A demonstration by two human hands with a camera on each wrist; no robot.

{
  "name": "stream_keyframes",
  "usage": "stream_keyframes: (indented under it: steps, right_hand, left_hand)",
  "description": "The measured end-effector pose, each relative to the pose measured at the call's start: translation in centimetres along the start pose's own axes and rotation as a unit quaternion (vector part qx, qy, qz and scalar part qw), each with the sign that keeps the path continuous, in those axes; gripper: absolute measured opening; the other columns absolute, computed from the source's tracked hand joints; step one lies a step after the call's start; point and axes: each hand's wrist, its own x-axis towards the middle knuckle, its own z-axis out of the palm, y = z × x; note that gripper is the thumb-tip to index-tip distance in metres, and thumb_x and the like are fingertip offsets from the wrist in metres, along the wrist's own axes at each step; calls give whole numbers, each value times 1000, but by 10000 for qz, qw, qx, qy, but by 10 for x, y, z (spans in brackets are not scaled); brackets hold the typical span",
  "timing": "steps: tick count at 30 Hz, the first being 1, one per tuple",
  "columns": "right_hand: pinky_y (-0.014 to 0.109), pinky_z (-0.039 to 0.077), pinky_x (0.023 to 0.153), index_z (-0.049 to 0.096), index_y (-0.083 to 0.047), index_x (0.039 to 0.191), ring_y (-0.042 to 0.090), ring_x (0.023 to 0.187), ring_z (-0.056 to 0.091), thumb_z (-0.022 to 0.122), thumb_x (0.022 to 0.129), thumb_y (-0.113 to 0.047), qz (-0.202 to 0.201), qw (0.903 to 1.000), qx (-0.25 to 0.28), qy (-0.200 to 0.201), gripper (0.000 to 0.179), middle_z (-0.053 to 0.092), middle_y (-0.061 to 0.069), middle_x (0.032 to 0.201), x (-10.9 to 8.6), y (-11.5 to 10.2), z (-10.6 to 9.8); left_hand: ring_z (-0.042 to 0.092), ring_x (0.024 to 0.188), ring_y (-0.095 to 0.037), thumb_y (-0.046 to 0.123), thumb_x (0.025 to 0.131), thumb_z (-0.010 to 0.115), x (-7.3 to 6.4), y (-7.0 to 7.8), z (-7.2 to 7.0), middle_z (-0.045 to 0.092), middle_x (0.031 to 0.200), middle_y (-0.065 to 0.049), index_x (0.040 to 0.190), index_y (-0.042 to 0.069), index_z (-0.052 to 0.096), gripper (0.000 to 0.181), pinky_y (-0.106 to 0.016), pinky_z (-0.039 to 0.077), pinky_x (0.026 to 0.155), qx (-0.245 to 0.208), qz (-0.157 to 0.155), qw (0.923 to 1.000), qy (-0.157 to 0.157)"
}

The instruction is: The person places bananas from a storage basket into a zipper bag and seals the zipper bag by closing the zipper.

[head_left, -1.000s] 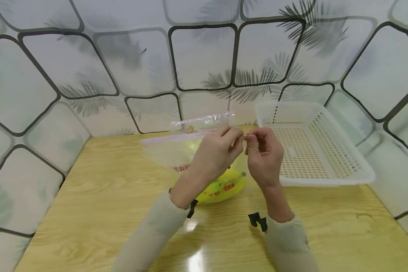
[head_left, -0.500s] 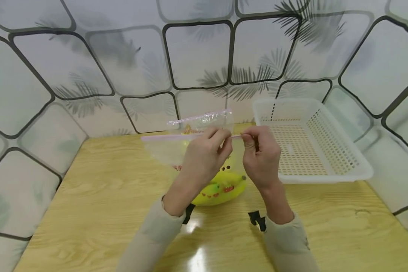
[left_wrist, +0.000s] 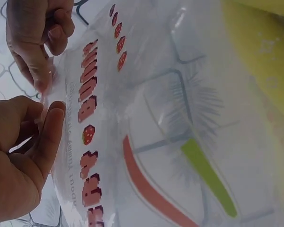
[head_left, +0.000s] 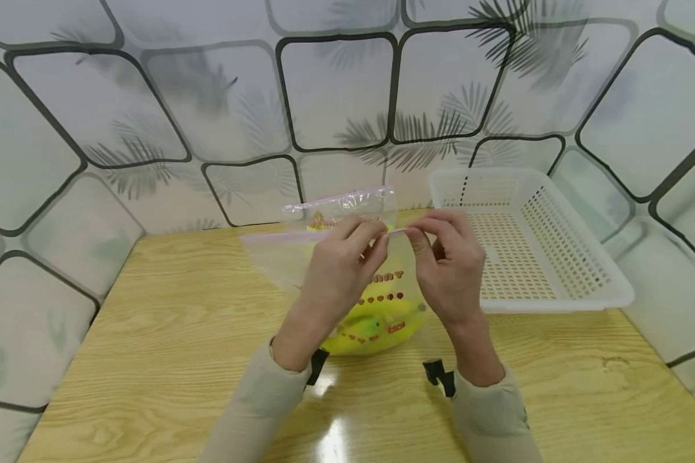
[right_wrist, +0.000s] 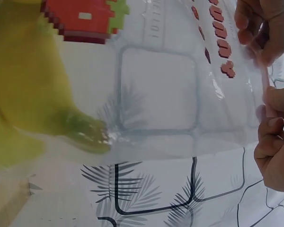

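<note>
A clear zip bag (head_left: pixel 382 292) with red lettering and a pink zip strip (head_left: pixel 278 237) holds yellow bananas (head_left: pixel 359 337). At the strip's right part, my left hand (head_left: pixel 344 267) pinches it between thumb and fingers. Just to the right, my right hand (head_left: pixel 448 270) pinches the strip near its end, a short stretch showing between the two hands. In the left wrist view, the left hand (left_wrist: pixel 19 156) and right hand (left_wrist: pixel 38 35) grip the bag's top edge. The right wrist view shows a banana (right_wrist: pixel 33 80) through the plastic and the right hand (right_wrist: pixel 279 146) on the pink strip.
Behind the held bag stands another clear zip bag (head_left: pixel 347 204) with a pink strip and something yellow inside. A white perforated plastic basket (head_left: pixel 579 302) stands at the right of the wooden table (head_left: pixel 168 360). Patterned fabric walls (head_left: pixel 342 90) enclose the back and sides.
My left hand has slid left along the zip strip, and the gap between the hands has widened. More of the bag's red print shows. The right hand stays nearly in place, still pinching.
</note>
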Motion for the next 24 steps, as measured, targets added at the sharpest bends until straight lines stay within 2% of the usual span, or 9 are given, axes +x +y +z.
stream_keyframes:
  steps: [3, 5, 8, 11, 16, 19, 21, 24]
  right_hand:
    - [16, 30, 48, 74, 4, 92, 11, 48, 37, 70, 91, -4, -252, 9994, -192, -169, 9, 65, 15, 93, 0, -2, 0]
    - [17, 32, 48, 73, 4, 92, 12, 50, 41, 67, 95, -10, -412, 9983, -250, -321, 16, 66, 15, 91, -1, -4, 1]
    - [17, 35, 51, 68, 5, 90, 15, 54, 46, 60, 100, -17, -457, 9977, -237, -442, 26, 65, 16, 88, -2, -6, 3]
    - [16, 36, 51, 65, 7, 89, 16, 56, 47, 61, 99, -13, -367, 9979, -228, -493, 22, 64, 17, 88, -3, -7, 5]
    - [17, 38, 48, 67, 5, 91, 13, 51, 46, 67, 93, -5, -469, 9963, -226, -686, 10, 64, 15, 89, -3, -7, 5]
    - [17, 38, 48, 66, 5, 90, 13, 52, 46, 68, 93, -3, -426, 9968, -45, -682, 9, 63, 15, 86, -3, -7, 5]
    - [17, 39, 48, 66, 5, 90, 13, 52, 47, 68, 91, 1, -340, 9972, -6, -668, 4, 63, 14, 86, -3, -8, 6]
    - [18, 42, 48, 67, 4, 93, 12, 53, 50, 70, 88, 5, -303, 9963, -178, -785, 6, 64, 14, 89, -5, -13, 10]
  left_hand:
    - [64, 72, -16, 1, 94, 64, -2, 0, 0, 65, 93, -11, 94, 0, 68, 5, -19, 56, 64, 198, 183, 9996, -78]
    - [65, 72, -17, 1, 94, 63, -3, 0, -1, 65, 93, -11, 94, 1, 68, 5, -20, 56, 65, 280, 266, 9992, -97]
    - [64, 69, -15, 1, 93, 63, -4, 1, -2, 65, 93, -12, 93, 0, 68, 5, -18, 55, 63, 230, 212, 9995, -70]
    - [64, 69, -15, 1, 92, 65, -5, 0, -4, 66, 94, -12, 93, -1, 70, 5, -17, 54, 62, 173, 67, 9998, -25]
    - [69, 84, -20, 1, 93, 65, -7, -2, -5, 67, 97, -12, 95, 0, 71, 6, -21, 58, 70, 282, 192, 9994, -35]
    - [68, 79, -17, 2, 93, 65, -9, -4, -7, 67, 97, -12, 95, 0, 71, 6, -20, 57, 66, 295, 221, 9993, 12]
    - [65, 71, -15, 2, 93, 65, -11, -5, -8, 67, 95, -12, 93, 0, 71, 6, -19, 55, 62, 304, 133, 9994, 88]
    - [60, 65, -13, 0, 92, 64, -13, -6, -9, 66, 92, -11, 93, 0, 71, 7, -18, 53, 58, 340, 100, 9993, 153]
